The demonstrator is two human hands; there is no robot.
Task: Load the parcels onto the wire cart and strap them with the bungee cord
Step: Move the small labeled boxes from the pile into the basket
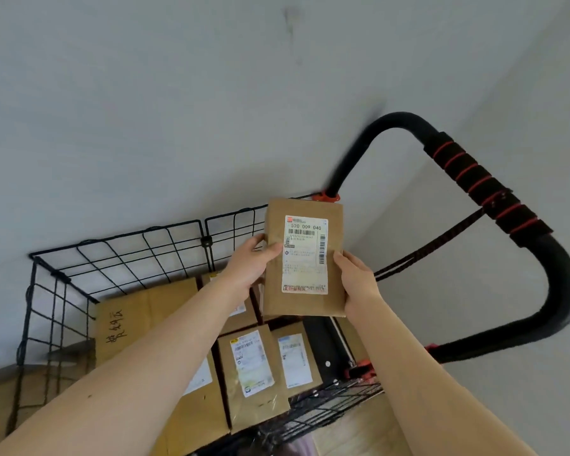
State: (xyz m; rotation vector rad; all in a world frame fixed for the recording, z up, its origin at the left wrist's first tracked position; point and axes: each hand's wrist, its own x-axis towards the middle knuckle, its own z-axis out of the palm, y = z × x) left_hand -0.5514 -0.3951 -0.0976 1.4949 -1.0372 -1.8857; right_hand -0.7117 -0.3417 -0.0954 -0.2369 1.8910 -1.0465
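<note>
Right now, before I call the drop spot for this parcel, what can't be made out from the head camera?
Head view only:
- Cart space beneath the held parcel: hidden by it, the left hand and the right hand.
- Bungee cord: its lower end passes behind the right hand; hook unseen.
- Label fine print: too small, blurred.
- Wire cart wheels and near corner: cut off by the bottom edge.
</note>
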